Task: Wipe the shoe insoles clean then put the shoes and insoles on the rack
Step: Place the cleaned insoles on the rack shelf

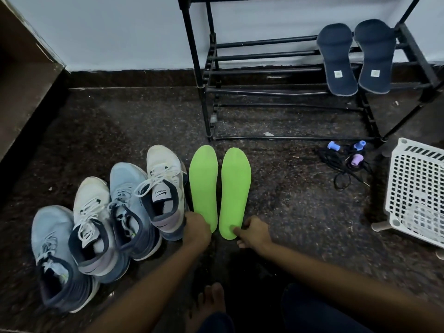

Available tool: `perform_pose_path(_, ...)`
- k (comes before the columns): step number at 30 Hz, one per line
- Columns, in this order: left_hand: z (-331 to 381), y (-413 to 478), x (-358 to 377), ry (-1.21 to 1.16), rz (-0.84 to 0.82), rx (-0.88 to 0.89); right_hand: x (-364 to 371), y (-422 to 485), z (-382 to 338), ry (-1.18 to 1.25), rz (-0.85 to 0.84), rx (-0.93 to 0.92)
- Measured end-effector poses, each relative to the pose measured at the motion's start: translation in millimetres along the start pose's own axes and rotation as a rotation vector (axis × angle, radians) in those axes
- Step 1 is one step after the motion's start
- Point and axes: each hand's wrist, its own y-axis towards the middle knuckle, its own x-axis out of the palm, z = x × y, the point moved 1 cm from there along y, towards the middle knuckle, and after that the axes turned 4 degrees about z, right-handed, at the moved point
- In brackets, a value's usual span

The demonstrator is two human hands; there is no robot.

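Two bright green insoles lie side by side on the dark floor, the left insole (203, 183) and the right insole (235, 188). My left hand (197, 230) grips the heel end of the left one. My right hand (252, 233) pinches the heel end of the right one, thumb on top. Several sneakers stand in a row to the left: a light blue one (54, 251), a white one (92, 219), another light blue one (131, 205) and a white one (165, 186). Two dark blue insoles (355, 58) lean on the black rack (259, 68).
A white perforated plastic basket (415, 191) stands at the right. Black cords with small blue and purple pieces (348, 162) lie near the rack's foot. A brown cabinet (21, 75) fills the left side. My bare foot (211, 301) rests below the insoles.
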Motion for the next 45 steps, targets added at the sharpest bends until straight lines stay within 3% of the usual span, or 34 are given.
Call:
perform_pose_path(3,-1,6,5,-0.027,-0.056,-0.004,-1,4,-4,-0.010,0.013,-0.001)
perform_pose_path(6,-1,6,4,-0.324,-0.136,-0.061,-10,4,-4,0.035,0.016,0.002)
perform_pose_path(10,-1,-15,0,-0.671,-0.125,-0.051,-30,-11,-3,0.150,0.046,-0.087)
perform_pose_path(19,43,-49,-25,-0.975,-0.110,0.082,-90,-61,-41,0.394,0.162,-0.322)
perform_pose_path(24,99,-26,-53,-1.009,-0.153,0.194,-133,-40,-98,0.395,0.262,-0.423)
perform_pose_path(30,164,8,-99,-1.019,-0.146,0.229,-175,11,-163,0.442,0.299,-0.373)
perform_pose_path(36,210,52,-133,-1.092,-0.214,0.106,-192,57,-200,0.405,0.332,-0.299)
perform_pose_path(45,241,85,-154,-1.120,-0.027,0.086,-197,71,-243,0.302,0.412,-0.417)
